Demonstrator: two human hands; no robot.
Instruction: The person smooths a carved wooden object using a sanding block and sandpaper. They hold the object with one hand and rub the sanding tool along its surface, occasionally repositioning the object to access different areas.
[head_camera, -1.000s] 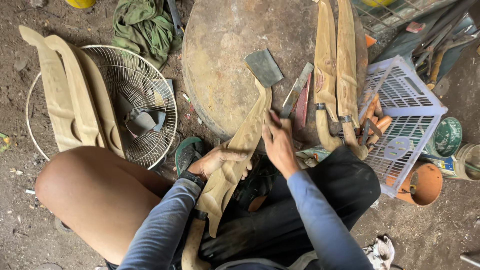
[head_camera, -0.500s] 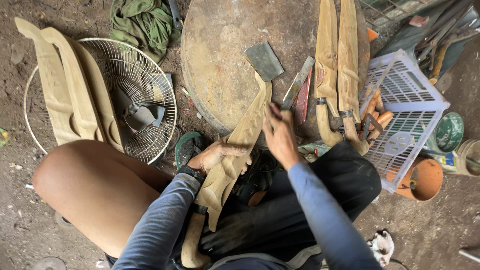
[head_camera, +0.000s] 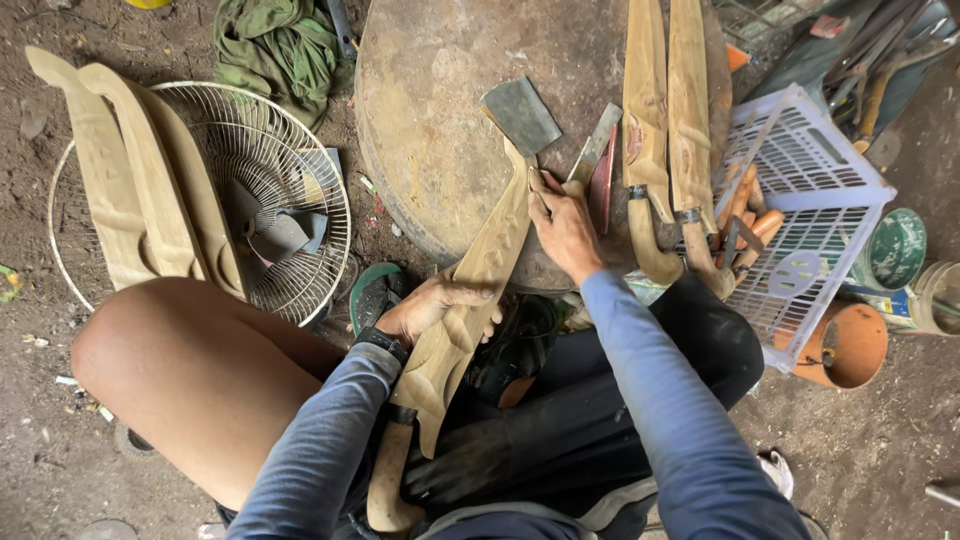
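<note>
step: carved wooden sheath (head_camera: 470, 300) is steadied across lap onto round stone slab (head_camera: 440, 130) | left hand (head_camera: 435, 305) clenched around its middle | right hand (head_camera: 565, 225) pinching upper edge, beside flat chisel (head_camera: 520, 115) | next: firm hold is judged needed

The round wooden block (head_camera: 440, 120) lies bare on its left; 2 carved wooden sheaths (head_camera: 668, 120) and a white crate (head_camera: 830, 190) crowd the right.
</note>
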